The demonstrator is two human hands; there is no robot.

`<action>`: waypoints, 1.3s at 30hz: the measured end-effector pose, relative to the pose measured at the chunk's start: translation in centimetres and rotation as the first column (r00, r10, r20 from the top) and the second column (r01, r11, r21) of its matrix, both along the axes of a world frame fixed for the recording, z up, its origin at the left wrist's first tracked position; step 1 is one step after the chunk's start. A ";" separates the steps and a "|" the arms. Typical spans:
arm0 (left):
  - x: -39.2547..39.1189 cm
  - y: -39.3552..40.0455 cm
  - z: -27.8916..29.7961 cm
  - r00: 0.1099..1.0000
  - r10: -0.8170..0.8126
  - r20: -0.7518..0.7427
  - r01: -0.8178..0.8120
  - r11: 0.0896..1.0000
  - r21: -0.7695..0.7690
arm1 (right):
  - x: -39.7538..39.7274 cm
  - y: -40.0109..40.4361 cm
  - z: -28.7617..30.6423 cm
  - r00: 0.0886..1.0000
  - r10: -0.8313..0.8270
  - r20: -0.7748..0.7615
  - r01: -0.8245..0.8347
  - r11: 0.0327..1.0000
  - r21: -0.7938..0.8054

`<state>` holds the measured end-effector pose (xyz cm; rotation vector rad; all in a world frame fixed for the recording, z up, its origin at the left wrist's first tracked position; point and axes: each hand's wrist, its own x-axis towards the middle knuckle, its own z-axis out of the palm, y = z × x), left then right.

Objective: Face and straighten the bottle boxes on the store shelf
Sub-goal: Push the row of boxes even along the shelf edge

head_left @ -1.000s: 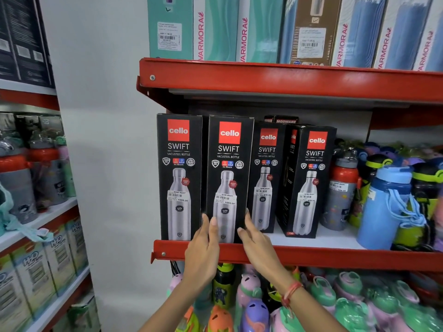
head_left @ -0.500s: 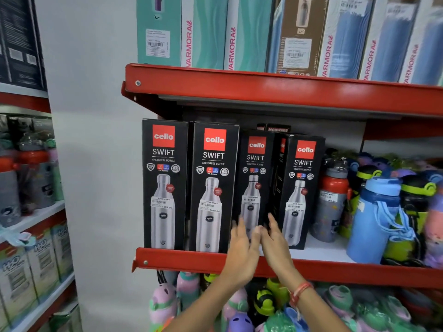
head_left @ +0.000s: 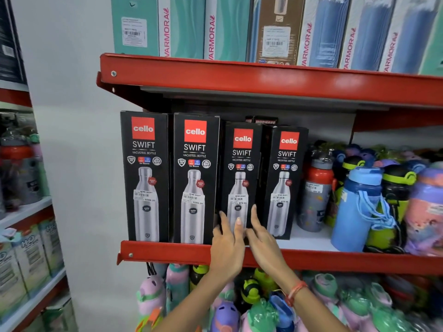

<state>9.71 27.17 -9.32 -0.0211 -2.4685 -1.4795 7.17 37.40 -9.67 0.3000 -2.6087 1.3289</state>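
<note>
Shelf: a red metal store shelf (head_left: 167,252) with a white deck carries the goods; its front lip runs left to right, and its left end stands against a pale grey wall (head_left: 79,164).
Boxes: four tall black cardboard bottle boxes, each printed with a red "cello" square and a steel bottle, stand upright in a row at the shelf's left end.
First box (head_left: 145,176): at the left corner, flush with the front lip, face forward.
Second box (head_left: 195,178): just beside the first, also at the front lip.
Third box (head_left: 241,173): shorter, set slightly back from the lip, touching the second box.
Fourth box (head_left: 285,180): beside the third, set back, face forward.
Left hand (head_left: 227,248): fingers spread and loose, resting on the lower left edge of the third box; the grip is released, not clenched.
Right hand (head_left: 262,243): flat and released, fingers lying against the third box's lower right edge; an orange thread band (head_left: 296,292) circles the wrist.
Right half of shelf: loose bottles crowd it, among them a grey bottle with a red top (head_left: 316,192) and a blue plastic bottle with a strap (head_left: 357,207).
Above: another red shelf (head_left: 239,77) holds teal, brown and blue boxes.
Below: colourful children's bottles (head_left: 225,315).
Far left: a second shelving unit (head_left: 24,212), blurred.
</note>
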 end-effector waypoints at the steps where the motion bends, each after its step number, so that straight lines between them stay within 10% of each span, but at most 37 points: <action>1: 0.5 -0.1 -0.1 1.000 0.002 -0.003 -0.002 1.000 -0.014 | 0.4 0.2 -0.1 1.000 0.003 -0.012 -0.003 1.000 0.002; 12: 2.8 -0.6 -0.4 0.997 0.021 -0.076 -0.026 0.997 -0.069 | 2.7 1.1 -0.3 0.997 0.041 -0.068 -0.042 0.999 -0.014; 17: 2.5 1.1 -0.1 0.874 0.100 -0.475 -0.161 0.983 -0.090 | 2.3 3.1 0.4 0.958 -0.170 -0.230 0.133 0.977 -0.168; 21: 1.1 5.3 0.3 0.941 -0.191 -0.279 0.174 0.981 -0.083 | -0.4 6.3 0.6 0.942 -0.274 -0.195 0.220 0.941 -0.259; 28: -2.8 8.0 0.9 0.971 -0.240 0.025 0.241 0.969 -0.058 | -2.8 8.6 0.4 0.996 -0.085 -0.025 0.081 0.987 -0.138; 39: 0.8 6.3 -0.4 0.980 -0.195 -0.035 0.193 0.979 -0.059 | 1.6 9.3 -0.4 0.995 -0.074 -0.067 0.079 0.993 0.083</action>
